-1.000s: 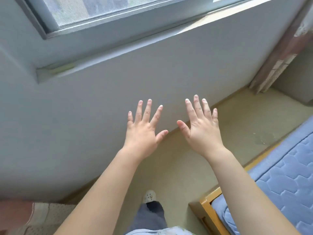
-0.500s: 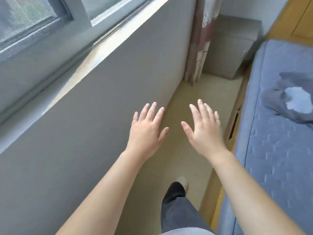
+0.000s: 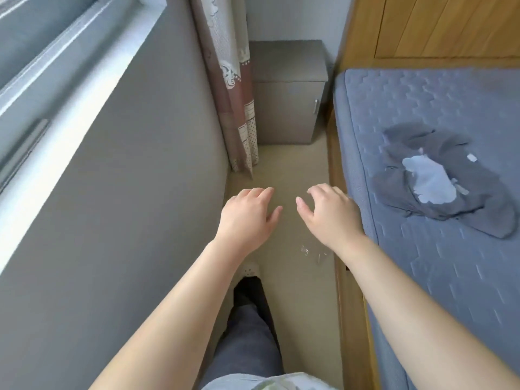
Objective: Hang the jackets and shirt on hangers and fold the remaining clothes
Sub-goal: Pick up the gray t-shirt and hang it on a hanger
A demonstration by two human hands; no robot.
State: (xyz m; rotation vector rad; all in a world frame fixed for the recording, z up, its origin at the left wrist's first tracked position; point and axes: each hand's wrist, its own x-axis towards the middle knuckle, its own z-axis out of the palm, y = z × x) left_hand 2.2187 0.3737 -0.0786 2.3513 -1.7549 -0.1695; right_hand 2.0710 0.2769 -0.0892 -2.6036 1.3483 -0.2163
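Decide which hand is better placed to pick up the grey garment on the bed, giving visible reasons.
Right, probably. The right hand hovers beside the edge of the bed, on the side of the grey garment; the left hand is nearer the wall, farther away. Both hold nothing.

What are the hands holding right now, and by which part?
Nothing. The left hand and right hand hover empty over the floor, fingers loosely curled. The grey garment lies apart from them on the bed.

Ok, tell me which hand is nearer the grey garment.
Right. The right hand hovers left of the grey garment; the left hand is farther left, toward the wall.
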